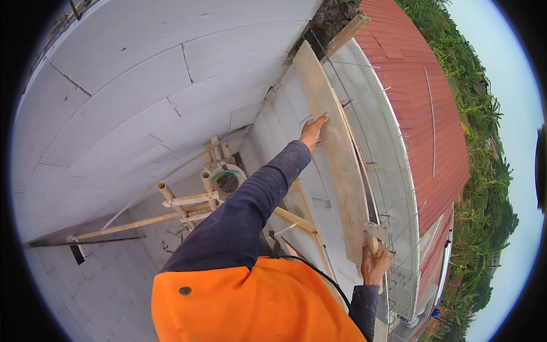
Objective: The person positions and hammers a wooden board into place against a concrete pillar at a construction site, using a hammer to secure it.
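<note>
A long plywood board (336,142) stands on edge along the top of the block wall, running from the far end toward me. My left hand (313,132) reaches out and is closed on the board's near-side edge, thumb over its face. Lower right, my right hand (375,265) is wrapped round the wooden handle of a hammer (376,231). The hammer's grey metal head lies close against the lower end of the board; whether it touches is hard to tell. Thin steel rods (373,157) run behind the board.
A tall white block wall (142,74) rises to the left. Below stand bamboo scaffold poles (142,223) and a round container with a green rim (228,179). A timber piece (347,35) juts out at the far end. Beyond lies a red metal roof (419,108), with trees behind.
</note>
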Motion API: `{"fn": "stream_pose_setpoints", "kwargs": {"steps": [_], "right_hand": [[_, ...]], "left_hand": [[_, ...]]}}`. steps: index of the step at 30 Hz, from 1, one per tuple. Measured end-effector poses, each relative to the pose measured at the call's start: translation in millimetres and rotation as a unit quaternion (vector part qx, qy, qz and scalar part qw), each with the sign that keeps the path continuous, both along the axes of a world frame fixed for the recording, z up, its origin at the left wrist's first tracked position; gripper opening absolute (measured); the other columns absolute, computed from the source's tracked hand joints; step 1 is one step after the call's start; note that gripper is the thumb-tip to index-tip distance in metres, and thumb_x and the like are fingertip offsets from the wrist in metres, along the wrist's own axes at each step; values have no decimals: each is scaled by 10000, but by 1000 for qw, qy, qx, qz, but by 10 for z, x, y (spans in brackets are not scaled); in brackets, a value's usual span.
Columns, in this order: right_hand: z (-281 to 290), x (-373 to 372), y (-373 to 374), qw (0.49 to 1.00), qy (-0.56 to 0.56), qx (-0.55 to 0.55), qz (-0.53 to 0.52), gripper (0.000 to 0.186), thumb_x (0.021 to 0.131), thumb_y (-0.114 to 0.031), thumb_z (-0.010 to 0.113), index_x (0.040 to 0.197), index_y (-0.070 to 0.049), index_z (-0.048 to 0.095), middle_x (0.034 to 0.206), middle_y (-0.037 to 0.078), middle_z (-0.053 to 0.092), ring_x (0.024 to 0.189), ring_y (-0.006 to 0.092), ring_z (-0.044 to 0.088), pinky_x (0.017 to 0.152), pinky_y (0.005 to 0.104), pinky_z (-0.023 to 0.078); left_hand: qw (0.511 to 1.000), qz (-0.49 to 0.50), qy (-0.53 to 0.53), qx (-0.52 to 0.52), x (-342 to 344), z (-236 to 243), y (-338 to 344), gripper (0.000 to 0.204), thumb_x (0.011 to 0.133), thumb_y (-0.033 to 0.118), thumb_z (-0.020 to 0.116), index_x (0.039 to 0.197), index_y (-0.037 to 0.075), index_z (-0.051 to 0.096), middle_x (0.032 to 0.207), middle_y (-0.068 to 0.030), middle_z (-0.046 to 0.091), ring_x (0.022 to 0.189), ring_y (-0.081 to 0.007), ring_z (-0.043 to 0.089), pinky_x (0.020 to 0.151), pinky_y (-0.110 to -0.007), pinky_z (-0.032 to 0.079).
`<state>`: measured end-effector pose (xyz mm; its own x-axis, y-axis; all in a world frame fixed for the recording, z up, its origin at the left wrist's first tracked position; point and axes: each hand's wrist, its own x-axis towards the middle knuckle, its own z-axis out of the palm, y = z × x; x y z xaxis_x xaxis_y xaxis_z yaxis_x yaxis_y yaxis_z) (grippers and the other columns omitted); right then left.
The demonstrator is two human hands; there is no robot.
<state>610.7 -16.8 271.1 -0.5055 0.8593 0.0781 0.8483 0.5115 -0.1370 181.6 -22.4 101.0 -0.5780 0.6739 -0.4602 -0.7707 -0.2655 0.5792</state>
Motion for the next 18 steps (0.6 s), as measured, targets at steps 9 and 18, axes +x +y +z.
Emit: {"fn": "stream_pose_setpoints", "kwargs": {"steps": [9, 18], "right_hand": [[-51, -22, -55, 999, 15, -6, -31, 355, 861, -303, 797, 1073, -20, 762, 876, 243, 752, 836, 393, 751, 783, 460, 565], [80, -186, -165, 999, -12, -10, -38, 393, 861, -313, 797, 1087, 6, 759, 944, 267, 752, 884, 415, 743, 809, 483, 556]], "left_hand": [[996, 45, -78, 28, -294, -121, -35, 750, 998, 526, 641, 1593, 121, 430, 1572, -115, 477, 1448, -274, 441, 1187, -558, 349], [987, 78, -139, 34, -536, -172, 47, 574, 977, 415, 708, 1437, 108, 554, 1369, -58, 625, 1240, -245, 602, 1114, -535, 429]]}}
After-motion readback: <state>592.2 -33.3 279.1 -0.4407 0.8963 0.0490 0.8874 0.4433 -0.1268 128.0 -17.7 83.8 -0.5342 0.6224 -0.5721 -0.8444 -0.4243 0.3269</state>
